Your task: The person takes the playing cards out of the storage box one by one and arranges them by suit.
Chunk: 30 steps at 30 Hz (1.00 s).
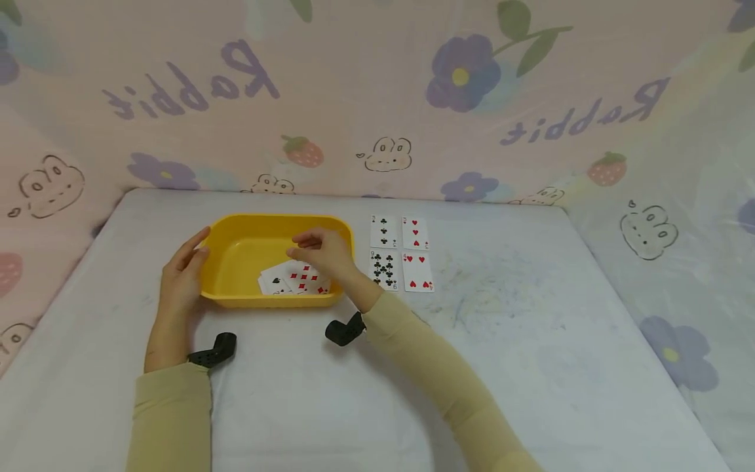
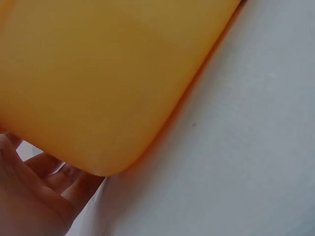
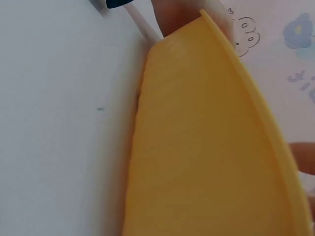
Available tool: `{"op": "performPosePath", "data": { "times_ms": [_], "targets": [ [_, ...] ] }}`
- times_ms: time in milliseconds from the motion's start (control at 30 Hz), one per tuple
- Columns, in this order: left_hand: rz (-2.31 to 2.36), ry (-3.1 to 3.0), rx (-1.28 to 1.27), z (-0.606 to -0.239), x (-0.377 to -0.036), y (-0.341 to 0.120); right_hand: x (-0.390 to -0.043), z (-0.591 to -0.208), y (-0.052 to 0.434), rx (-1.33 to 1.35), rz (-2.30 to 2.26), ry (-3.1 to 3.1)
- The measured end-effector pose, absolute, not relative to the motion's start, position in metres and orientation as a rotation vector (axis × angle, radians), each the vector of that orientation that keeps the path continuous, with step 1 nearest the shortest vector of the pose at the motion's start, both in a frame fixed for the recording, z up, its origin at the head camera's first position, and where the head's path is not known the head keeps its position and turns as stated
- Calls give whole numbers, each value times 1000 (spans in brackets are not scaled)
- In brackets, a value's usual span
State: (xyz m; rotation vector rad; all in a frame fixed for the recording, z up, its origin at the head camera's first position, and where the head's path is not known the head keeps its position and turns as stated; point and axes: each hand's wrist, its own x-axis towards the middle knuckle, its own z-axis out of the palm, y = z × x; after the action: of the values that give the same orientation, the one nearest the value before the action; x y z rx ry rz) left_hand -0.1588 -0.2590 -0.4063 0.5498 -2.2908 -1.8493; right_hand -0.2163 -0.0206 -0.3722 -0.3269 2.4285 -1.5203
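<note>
Lying face up in a loose heap on the floor of the yellow tub (image 1: 236, 252), the playing cards (image 1: 295, 278) sit toward its near right corner, a red diamond card on top. The right hand (image 1: 321, 252) hovers right above that heap, inside the tub's right half, its forearm coming in over the near right rim. Its fingers are curled inward with the tips drawn toward the thumb; whether they pinch a card cannot be told from the head view, and the right wrist view shows only the tub's outer wall (image 3: 206, 147) and a fingertip at the edge.

The left hand (image 1: 183, 275) lies against the tub's left outer wall, fingers straight and together, the thumb up by the rim; it touches the tub rather than wrapping round it. In the left wrist view the palm (image 2: 29, 196) sits just beside the tub's rounded corner (image 2: 98, 88).

The tub stands on the white bench (image 1: 501, 367), left of centre. Just right of it four cards (image 1: 401, 261) lie face up in a two-by-two block: clubs in the left column, hearts in the right. Both forearms wear tan sleeves (image 1: 171, 413), each with a black wrist mount (image 1: 215, 351). Printed pink cloth (image 1: 377, 98) with flowers and rabbits rises behind and beside the bench.
</note>
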Motion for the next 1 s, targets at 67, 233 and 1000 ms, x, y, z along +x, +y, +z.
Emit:
{"op": "performPosePath", "data": {
  "times_ms": [67, 233, 1000],
  "targets": [
    [-1845, -2301, 545, -407, -159, -259, -216, -373, -25, -330, -1410, 2457],
    [-1836, -2306, 540, -407, -159, -260, -216, -378, -31, -348, -1175, 2494],
    [-1811, -2317, 566, -406, -160, -257, -216, -379, -31, -379, -583, 2695]
  ]
}}
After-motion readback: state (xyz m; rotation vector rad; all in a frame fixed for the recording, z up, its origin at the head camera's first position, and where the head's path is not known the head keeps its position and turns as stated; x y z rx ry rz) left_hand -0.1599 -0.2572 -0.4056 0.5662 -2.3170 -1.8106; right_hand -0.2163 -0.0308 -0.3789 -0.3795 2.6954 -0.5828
